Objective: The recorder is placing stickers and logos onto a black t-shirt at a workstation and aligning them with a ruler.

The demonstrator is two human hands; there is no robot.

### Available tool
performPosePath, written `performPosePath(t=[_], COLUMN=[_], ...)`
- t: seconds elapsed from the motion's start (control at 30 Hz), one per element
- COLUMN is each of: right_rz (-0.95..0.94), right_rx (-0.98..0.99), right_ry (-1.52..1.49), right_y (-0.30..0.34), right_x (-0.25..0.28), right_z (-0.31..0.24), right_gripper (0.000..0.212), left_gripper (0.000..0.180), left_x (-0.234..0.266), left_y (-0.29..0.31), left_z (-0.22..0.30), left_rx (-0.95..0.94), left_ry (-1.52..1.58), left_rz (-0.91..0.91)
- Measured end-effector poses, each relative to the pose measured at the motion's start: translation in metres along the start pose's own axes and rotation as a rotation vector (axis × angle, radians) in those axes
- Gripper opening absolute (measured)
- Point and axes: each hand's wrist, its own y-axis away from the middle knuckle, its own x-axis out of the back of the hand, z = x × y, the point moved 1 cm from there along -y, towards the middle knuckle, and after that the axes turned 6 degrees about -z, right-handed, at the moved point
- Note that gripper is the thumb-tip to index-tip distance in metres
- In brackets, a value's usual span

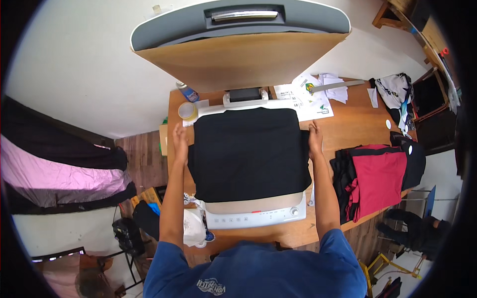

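Note:
A black garment is spread over the lower plate of a heat press, its sides hanging past the plate. My left hand is just beyond its left edge, fingers stretched out and apart, with nothing seen in them. Against the right edge of the cloth rests my right hand, fingers extended, seemingly touching the fabric. The upper plate of the press is raised, with a brown underside and a grey casing. A white control panel lies along the press's near side.
Folded red and black garments are stacked on the table's right. Printed sheets, a grey ruler and a patterned cloth lie behind. A roll of tape and a spray can stand back left; white material is near left.

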Motion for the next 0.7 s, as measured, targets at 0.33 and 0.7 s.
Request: performPosePath(t=[0.33, 0.7], right_rz=[-0.152, -0.034], right_rx=[-0.326, 0.429], right_ry=[0.004, -0.069], right_y=[0.039, 0.126], right_x=[-0.039, 0.025], right_z=[-0.044, -0.104], right_gripper=[0.051, 0.024], left_gripper=[0.076, 0.02], left_x=[0.012, -0.043], left_y=[0.024, 0.135], left_z=[-0.093, 0.065], left_rx=[0.428, -0.304], left_ry=[-0.148, -0.082], left_rz=[0.007, 0.061])
